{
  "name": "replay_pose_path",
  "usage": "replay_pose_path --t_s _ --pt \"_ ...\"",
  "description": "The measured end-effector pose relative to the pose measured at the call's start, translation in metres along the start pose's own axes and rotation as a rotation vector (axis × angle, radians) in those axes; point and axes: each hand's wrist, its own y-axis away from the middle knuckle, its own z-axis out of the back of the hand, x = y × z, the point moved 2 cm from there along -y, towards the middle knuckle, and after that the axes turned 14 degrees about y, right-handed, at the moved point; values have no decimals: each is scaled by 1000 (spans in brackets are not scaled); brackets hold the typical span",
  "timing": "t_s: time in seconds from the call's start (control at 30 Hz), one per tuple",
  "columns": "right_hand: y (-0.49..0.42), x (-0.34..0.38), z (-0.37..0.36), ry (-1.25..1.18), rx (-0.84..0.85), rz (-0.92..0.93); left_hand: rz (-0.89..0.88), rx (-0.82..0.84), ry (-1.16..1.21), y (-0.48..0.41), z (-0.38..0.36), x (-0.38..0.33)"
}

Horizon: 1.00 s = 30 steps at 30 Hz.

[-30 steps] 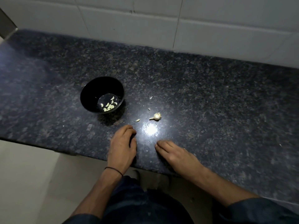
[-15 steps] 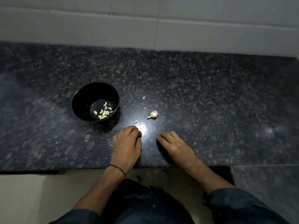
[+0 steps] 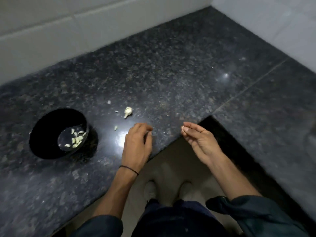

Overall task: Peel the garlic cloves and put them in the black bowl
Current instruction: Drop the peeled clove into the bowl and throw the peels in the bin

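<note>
While nothing is being held by the slack left hand [image 3: 137,146], something tiny is possibly being pinched by the right hand [image 3: 200,141].

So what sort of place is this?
Most likely a home kitchen: a dark speckled stone countertop backed by white wall tiles, with peeled garlic cloves lying in a black bowl.

**Dark granite counter in a tiled corner**

Speckled black granite countertop [image 3: 171,65], L-shaped, w/ a 2nd slab [image 3: 273,108] on the right and a thin seam [image 3: 248,86] btwn them. Pale rectangular wall tiles [image 3: 51,31] behind, white right wall [image 3: 273,23] too. Beige floor [image 3: 171,159] below the counter edge. Light dim overall; bright glare spot [image 3: 121,139] on the polished stone nr the front edge, fainter one [image 3: 225,75] further back
</note>
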Motion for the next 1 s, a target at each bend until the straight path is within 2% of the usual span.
replay_pose_path --t_s 0.13,0.3,0.43,0.57,0.7,0.83,1.0 --pt "41 -9 70 -176 -140 6 -119 230 54 13 -58 -42" --pt "121 -51 185 -365 -373 45 -232 649 93 67 -160 -103" --pt "203 -115 284 -538 -579 57 -288 970 64 142 -244 -142" --pt "283 -201 368 -627 -763 -3 -211 1189 26 237 -318 -158" --pt "329 -300 434 -534 -896 -95 -142 1426 -48 335 -390 -139" --pt "329 -395 488 -379 -958 -198 -105 1627 -151 409 -452 -92" --pt "282 -498 549 -303 -1021 -279 -86 1718 -289 460 -533 -7"
